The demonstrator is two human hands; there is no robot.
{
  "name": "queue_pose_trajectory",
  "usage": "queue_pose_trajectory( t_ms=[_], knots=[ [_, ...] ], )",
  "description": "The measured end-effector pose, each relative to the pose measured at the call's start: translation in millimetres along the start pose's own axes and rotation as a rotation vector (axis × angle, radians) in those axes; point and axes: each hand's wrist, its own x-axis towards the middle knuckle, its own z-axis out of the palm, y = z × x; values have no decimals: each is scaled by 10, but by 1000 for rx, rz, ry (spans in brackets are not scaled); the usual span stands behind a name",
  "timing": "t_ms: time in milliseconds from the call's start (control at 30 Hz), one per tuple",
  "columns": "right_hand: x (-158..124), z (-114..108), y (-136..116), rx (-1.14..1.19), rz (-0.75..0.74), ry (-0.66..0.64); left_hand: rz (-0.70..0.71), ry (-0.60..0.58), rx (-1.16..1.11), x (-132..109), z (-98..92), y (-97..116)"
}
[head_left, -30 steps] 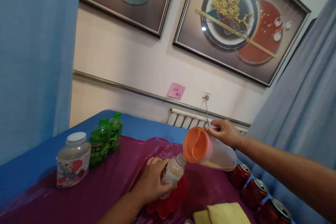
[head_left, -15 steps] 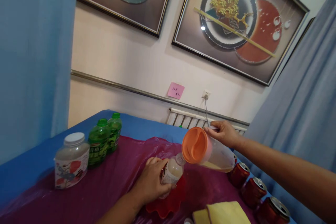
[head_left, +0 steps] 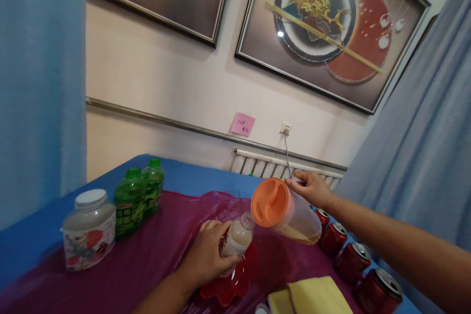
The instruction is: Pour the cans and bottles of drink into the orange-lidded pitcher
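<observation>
Fingers of my left hand wrap round a small clear bottle with a label and cloudy liquid inside. The bottle leans to the right above a red scalloped dish. My right hand grips the handle of a clear plastic pitcher with an orange lid. The pitcher is tipped far over to the left, its lid right at the bottle's mouth. A little pale liquid lies along the pitcher's lower side. I cannot make out a stream between them.
On the left stand a white-lidded jar and two green bottles. Several red cans line the right edge. A folded yellow cloth lies in front on the purple plastic sheet. A radiator is behind.
The view has shifted slightly, so most things sit a little further left. Both hands keep their holds, and the pitcher stays tipped at the bottle's mouth.
</observation>
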Motion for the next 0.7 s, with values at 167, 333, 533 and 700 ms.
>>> queue_pose_trajectory(
  t_ms=[167,333,533,700],
  knots=[
    [32,-42,-55,-16,-15,17,10,-3,5,4,-6,9],
    [18,-4,-49,119,24,64,-3,29,-15,-5,19,7],
    [-35,131,136,295,129,209,-129,78,-352,32,79,-44],
    [-90,316,381,385,257,371,-183,178,-688,100,102,-114]
  ],
)
